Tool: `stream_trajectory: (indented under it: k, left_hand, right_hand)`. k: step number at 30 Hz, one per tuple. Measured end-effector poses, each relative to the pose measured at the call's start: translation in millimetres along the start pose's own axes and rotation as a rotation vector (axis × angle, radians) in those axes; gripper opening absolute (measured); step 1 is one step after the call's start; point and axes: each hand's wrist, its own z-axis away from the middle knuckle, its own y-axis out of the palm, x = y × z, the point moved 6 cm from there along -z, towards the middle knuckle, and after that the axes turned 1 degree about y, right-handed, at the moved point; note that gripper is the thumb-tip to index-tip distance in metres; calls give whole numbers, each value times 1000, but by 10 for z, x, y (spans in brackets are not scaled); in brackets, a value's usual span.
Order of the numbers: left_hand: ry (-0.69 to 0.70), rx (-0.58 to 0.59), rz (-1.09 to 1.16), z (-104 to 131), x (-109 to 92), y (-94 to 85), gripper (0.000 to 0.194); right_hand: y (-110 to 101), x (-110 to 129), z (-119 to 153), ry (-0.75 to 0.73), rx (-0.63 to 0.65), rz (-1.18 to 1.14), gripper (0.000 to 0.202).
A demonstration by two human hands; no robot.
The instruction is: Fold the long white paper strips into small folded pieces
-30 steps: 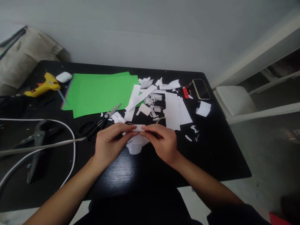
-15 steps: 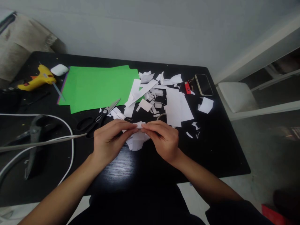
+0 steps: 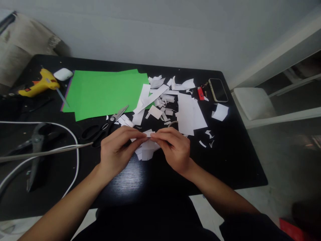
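Between the fingertips of both hands is a small piece of white paper (image 3: 149, 134), pinched at its two ends. My left hand (image 3: 119, 149) grips its left end with thumb and forefinger. My right hand (image 3: 174, 149) pinches the right end the same way, so part of the piece is hidden under the fingers. Below the hands several white paper pieces (image 3: 147, 154) lie on the black table (image 3: 160, 180). Black-handled scissors (image 3: 112, 119) rest just beyond my left hand, their blades pointing up and right. Beyond my fingers spreads a heap of white paper scraps (image 3: 155, 112).
Green sheets (image 3: 105, 93) lie at the back left, beside a yellow glue gun (image 3: 46, 83) and a white case (image 3: 63, 74). Pliers (image 3: 37, 147) and a white cable (image 3: 77, 160) occupy the left. At right are larger white sheets (image 3: 186, 115), a red lighter (image 3: 200, 93) and a phone (image 3: 218, 90).
Almost nothing differs. Both hands keep their pinch on the paper, and the things on the table stay where they were.
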Motion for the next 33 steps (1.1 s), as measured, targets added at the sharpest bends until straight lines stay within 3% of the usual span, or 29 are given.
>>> stream_trajectory:
  k: [9,13,18,25,29,33]
  left_hand:
    - [26,-29,-18,9,-16,-19,11]
    - [-30,-59,-9,16,50,-20,24]
    - [-8,-77,-16,0,66,-17,18]
    - [-112,-95,129,45,109,-18,18]
    - [-116,-30,127,35,94,17,14]
    - [-152,-37,180,39,119,20,16]
  right_hand:
    - [1,16,-52,63,8,-48,15]
    - [32,-59,-45,201,4,-174,10]
    - [60,-123,-19,355,-22,-285,4]
    - [93,-98,-2,380,-6,-331,7]
    - [88,-78,-5,357,-10,-324,7]
    - [85,-57,-3,341,-13,-321,7]
